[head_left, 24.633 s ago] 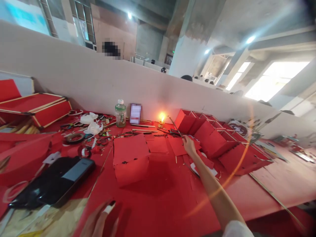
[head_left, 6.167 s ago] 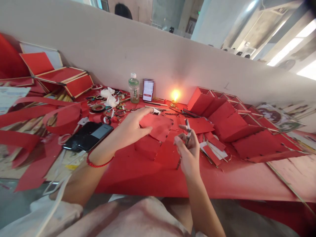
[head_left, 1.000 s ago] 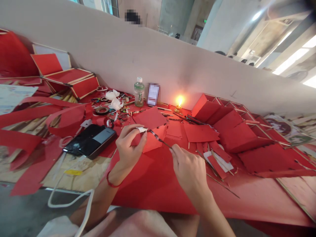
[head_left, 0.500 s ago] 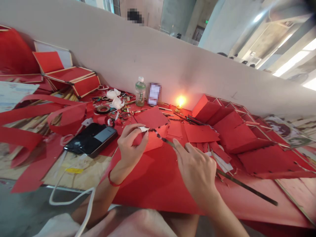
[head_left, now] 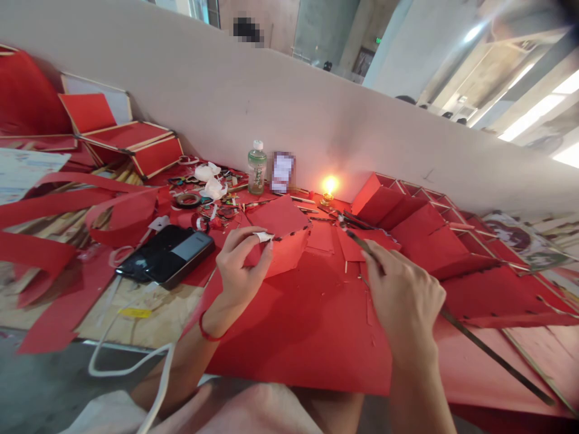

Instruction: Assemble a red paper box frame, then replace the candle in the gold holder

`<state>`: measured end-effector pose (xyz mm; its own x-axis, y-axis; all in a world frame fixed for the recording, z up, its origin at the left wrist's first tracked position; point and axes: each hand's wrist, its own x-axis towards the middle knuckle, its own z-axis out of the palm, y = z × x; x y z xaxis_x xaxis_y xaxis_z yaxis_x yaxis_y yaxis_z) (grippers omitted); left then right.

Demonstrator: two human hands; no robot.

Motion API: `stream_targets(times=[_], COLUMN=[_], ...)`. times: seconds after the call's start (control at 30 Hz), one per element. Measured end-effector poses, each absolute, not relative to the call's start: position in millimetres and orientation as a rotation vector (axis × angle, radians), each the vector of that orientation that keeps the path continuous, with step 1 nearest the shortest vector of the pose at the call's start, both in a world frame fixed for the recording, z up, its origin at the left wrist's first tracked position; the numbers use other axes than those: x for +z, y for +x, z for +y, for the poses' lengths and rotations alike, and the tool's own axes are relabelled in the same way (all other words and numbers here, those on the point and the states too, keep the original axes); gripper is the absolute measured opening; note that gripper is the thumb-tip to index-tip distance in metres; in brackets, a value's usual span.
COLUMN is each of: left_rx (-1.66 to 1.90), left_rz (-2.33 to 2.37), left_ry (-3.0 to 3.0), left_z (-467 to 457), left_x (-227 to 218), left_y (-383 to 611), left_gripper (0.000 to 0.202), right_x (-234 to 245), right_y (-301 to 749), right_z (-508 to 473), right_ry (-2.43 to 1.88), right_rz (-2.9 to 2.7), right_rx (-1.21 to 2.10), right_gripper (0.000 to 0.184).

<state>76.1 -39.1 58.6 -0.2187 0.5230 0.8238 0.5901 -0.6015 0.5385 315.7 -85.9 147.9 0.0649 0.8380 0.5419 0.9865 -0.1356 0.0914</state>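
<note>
My left hand [head_left: 239,265] pinches the corner of a folded red paper piece [head_left: 283,232], thumb and a bandaged forefinger closed on it above the red table sheet [head_left: 312,319]. My right hand [head_left: 404,295] is closed around a long thin dark metal rod [head_left: 488,352]. The rod's front tip points toward the lit candle [head_left: 329,188] and its tail runs back to the lower right. A red bracelet circles my left wrist.
A black phone [head_left: 165,256] with a white cable lies at the left. A green bottle [head_left: 256,168] and a small standing card sit by the wall. Red paper lattice boxes [head_left: 429,235] fill the right side. Red strips, tape rolls and scraps clutter the left.
My right hand has slid the rod out to the right, away from the paper piece, and its tip now points toward the candle. My left hand keeps its pinch in place.
</note>
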Motion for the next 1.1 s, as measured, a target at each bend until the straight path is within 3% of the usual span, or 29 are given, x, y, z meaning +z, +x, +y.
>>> stream_targets(times=[0.13,0.37,1.1], left_rx=[-1.989,-1.986,-1.999], left_rz=[-1.386,-1.411,-1.405], left_ry=[-1.925,-1.920,-1.919], left_z=[-40,-40,-39], left_x=[59,60,59], left_y=[76,77,80], left_gripper=[0.006,0.006,0.006], right_x=[148,132,125], right_y=[328,305,292], right_z=[-83,-95,-74], right_ry=[-1.980,-1.499,-1.624], right_rz=[-1.777,-2.083,-2.059], right_rx=[-0.571,0.061,-0.175], right_gripper=[0.024,0.026,0.027])
